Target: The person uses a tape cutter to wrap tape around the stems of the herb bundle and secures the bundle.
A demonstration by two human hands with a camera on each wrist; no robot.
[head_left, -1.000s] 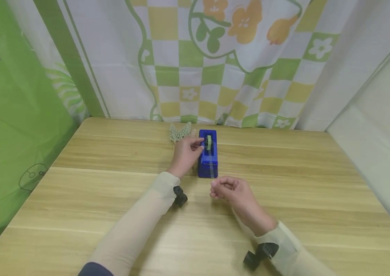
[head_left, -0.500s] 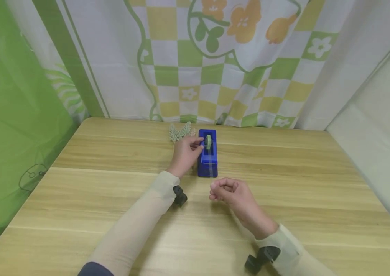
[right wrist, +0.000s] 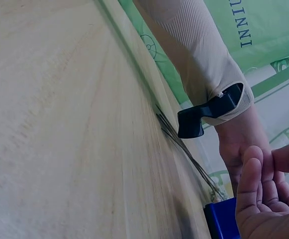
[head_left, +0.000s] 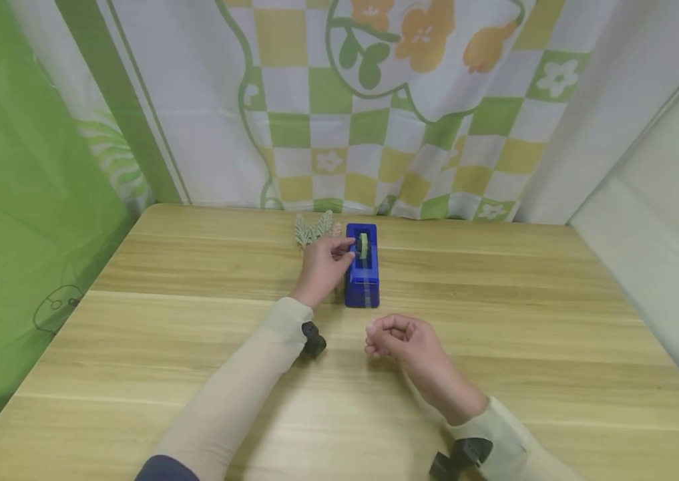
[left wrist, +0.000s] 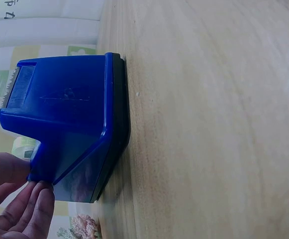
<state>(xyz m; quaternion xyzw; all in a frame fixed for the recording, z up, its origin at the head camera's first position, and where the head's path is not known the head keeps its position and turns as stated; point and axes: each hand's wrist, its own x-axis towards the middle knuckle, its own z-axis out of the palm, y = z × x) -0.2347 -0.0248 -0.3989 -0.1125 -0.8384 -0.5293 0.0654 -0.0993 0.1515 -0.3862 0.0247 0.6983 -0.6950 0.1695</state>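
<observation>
Drawing away from the dispenser (left wrist: 72,104) is the right hand (head_left: 416,349).

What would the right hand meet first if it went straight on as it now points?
Probably the near end of the blue tape dispenser, or, if the right hand just passes its corner, the left hand; the depth is unclear.

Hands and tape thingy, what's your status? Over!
Left hand gripping tape dispenser. Right hand likely pinching clear tape. Sprig beyond left hand, seemingly out of the way.
</observation>
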